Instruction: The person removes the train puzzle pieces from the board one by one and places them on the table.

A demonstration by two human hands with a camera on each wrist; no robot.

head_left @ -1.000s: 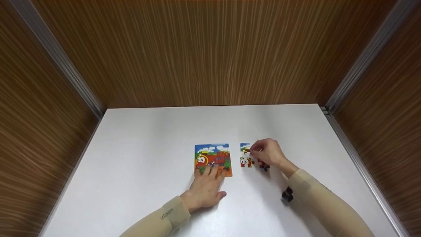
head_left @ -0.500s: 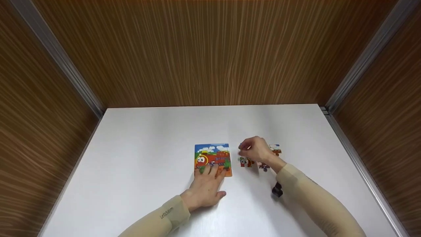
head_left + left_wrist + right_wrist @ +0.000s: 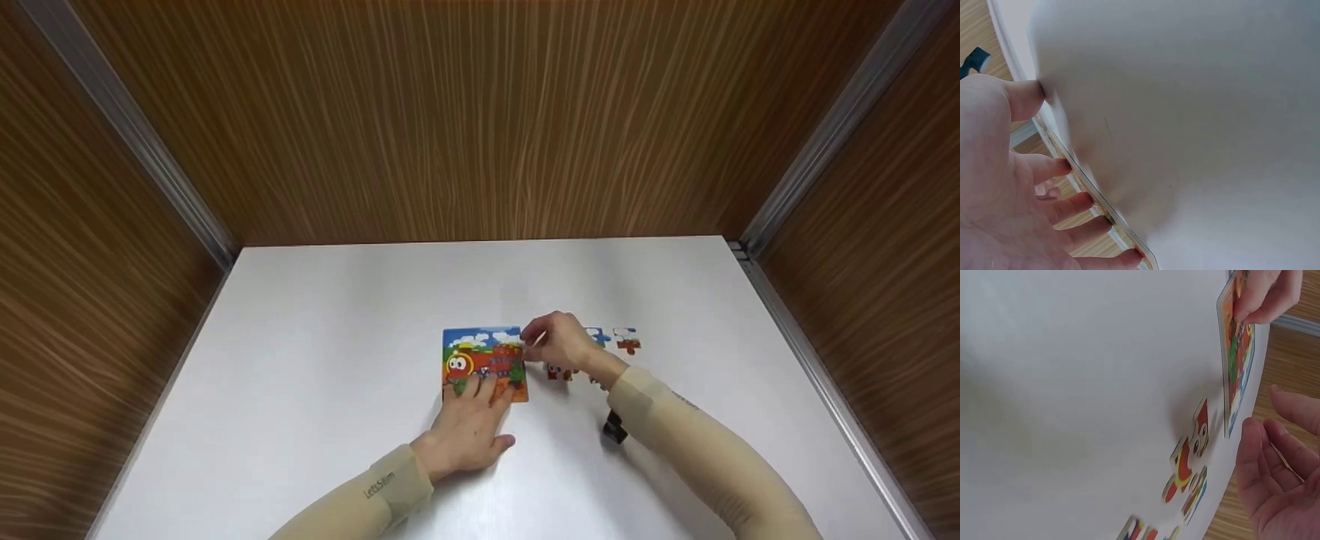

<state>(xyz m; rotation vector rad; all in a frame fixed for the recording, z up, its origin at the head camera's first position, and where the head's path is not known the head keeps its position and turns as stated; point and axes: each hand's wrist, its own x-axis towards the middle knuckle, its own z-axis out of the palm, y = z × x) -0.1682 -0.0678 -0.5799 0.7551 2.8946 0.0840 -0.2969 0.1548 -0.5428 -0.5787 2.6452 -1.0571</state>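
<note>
A framed puzzle board (image 3: 480, 347) with a red cartoon train lies mid-table. The straight fingers of my left hand (image 3: 469, 427) rest across its lower part, thumb out to the side. In the left wrist view, the fingertips (image 3: 1086, 199) press along the board's edge (image 3: 1095, 188). My right hand (image 3: 559, 343) hovers at the board's upper right edge, over the loose pieces. The right wrist view shows its thumb and fingers (image 3: 1249, 444) bent and apart, with nothing between them. Below it lies a jigsaw piece (image 3: 1185, 464) with the train's eyes.
More jigsaw pieces (image 3: 627, 340) lie right of the board, partly hidden by my right hand and forearm. A small black device (image 3: 615, 429) hangs under the right sleeve. Wood-grain panels (image 3: 480, 120) wall the white table (image 3: 337, 322) at the back and sides.
My right hand has moved left across the loose pieces to the board's right edge, uncovering pieces at the right. The left hand and the board have stayed put.
</note>
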